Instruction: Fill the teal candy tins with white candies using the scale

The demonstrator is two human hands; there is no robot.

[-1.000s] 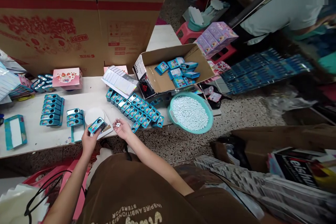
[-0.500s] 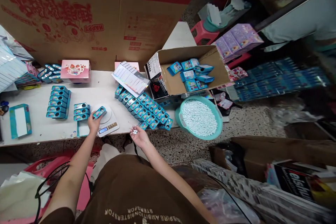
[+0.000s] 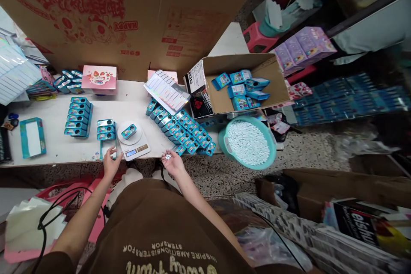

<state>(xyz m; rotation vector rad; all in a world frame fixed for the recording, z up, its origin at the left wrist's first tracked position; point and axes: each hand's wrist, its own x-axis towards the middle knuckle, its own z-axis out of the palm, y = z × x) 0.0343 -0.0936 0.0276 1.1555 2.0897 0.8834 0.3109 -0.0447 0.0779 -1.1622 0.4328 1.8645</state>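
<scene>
Your flat, glossy blue tin (image 3: 129,131) with rounded corners lies on the round white plate of the scale (image 3: 137,150), its long axis running diagonally from near-left to far-right. Your left hand (image 3: 111,162) hovers empty just beside the scale, fingers spread. Your right hand (image 3: 170,160) lies palm up, fingers loosely curled around small white tablets (image 3: 167,155).

I see the left hand (image 3: 111,163) spread empty at the worktop (image 3: 54,147) edge, with a blue tin (image 3: 129,131) lying on the scale (image 3: 138,150) just beyond its fingers (image 3: 111,153). The right hand (image 3: 171,163) cups a few white tablets (image 3: 167,155), and rows of tins (image 3: 184,130) sit just past it.
</scene>
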